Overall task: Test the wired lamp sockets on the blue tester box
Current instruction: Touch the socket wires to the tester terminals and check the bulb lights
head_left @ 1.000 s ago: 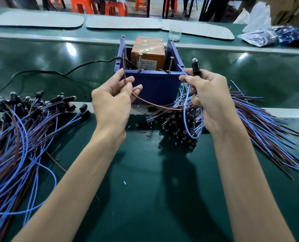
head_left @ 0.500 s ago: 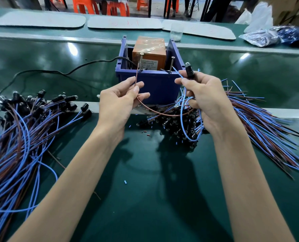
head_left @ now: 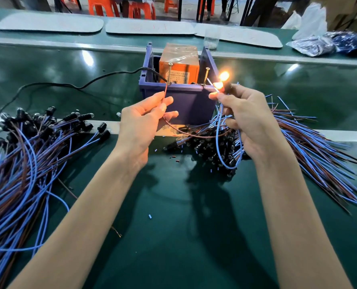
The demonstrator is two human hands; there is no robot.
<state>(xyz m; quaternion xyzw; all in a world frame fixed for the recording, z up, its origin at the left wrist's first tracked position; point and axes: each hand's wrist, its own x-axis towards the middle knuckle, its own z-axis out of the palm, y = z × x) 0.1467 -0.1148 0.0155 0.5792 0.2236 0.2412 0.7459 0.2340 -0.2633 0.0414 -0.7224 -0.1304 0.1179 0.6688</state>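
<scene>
One brown wire (head_left: 164, 91), pinched in the left fingers (head_left: 152, 102), touched a screw (head_left: 169, 74) just above them. Right fingers (head_left: 217, 96) gripped the lit socket (head_left: 219, 86).

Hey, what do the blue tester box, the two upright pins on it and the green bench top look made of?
Blue tester box: likely moulded plastic, matte, thin even walls. Left pin and right pin: metal, seemingly long screws with flat shiny heads. Green bench top: probably rubber or PVC sheet, glossy; it mirrors overhead lights.
</scene>
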